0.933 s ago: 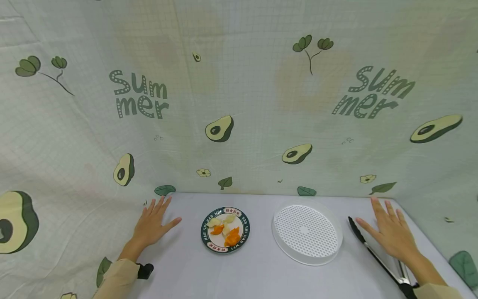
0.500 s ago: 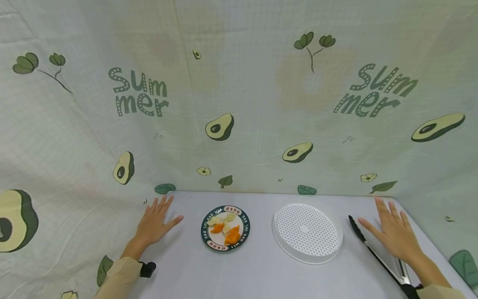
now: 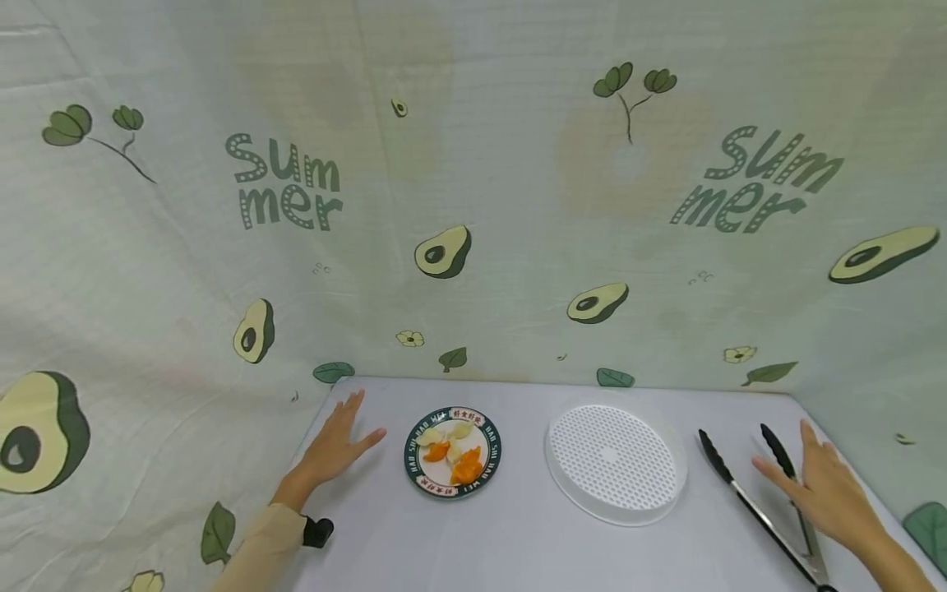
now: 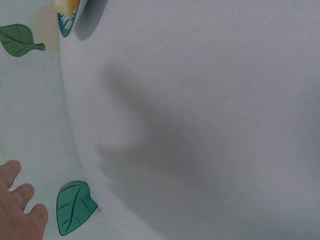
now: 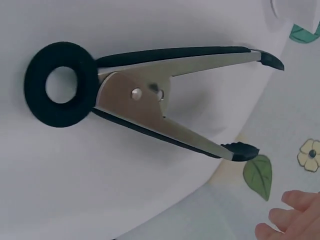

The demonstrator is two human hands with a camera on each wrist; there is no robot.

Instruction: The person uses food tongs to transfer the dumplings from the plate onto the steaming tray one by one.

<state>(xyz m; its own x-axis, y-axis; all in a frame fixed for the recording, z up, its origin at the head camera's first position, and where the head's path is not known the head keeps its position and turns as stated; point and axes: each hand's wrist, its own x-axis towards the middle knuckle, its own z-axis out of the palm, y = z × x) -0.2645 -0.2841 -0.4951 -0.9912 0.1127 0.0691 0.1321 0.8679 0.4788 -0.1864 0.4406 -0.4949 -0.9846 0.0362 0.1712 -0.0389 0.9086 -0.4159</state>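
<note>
Printed cloth (image 3: 510, 205), avocados and "summer" lettering, hangs beyond both sets of fingertips. White table (image 3: 444, 543) next, below the fingers. Tongs (image 5: 136, 100), steel and black, lie on the table, under and to the thumb side of the right hand's fingers, arms spread in a V, tips pointing the same general way as the fingers. One arm passes beneath the right thumb, its black tip showing in the gap between thumb and index finger; the other arm is farther out past the thumb tip. Black ring end sits back toward the wrist, well apart from the fingertips. White perforated disc (image 3: 614, 460): between the two hands, nearer the right thumb than the left. Right hand (image 3: 829, 493): fingers extended close together, thumb spread away, nothing held. Left hand (image 3: 330, 450): same, fingers straight and near each other, thumb stuck out, nothing held. Small green-rimmed plate (image 3: 491, 448) near the left thumb tip, not touching it. Orange pieces (image 3: 466, 467) and pale pieces (image 3: 429, 437) on that plate, past the left thumb.
</note>
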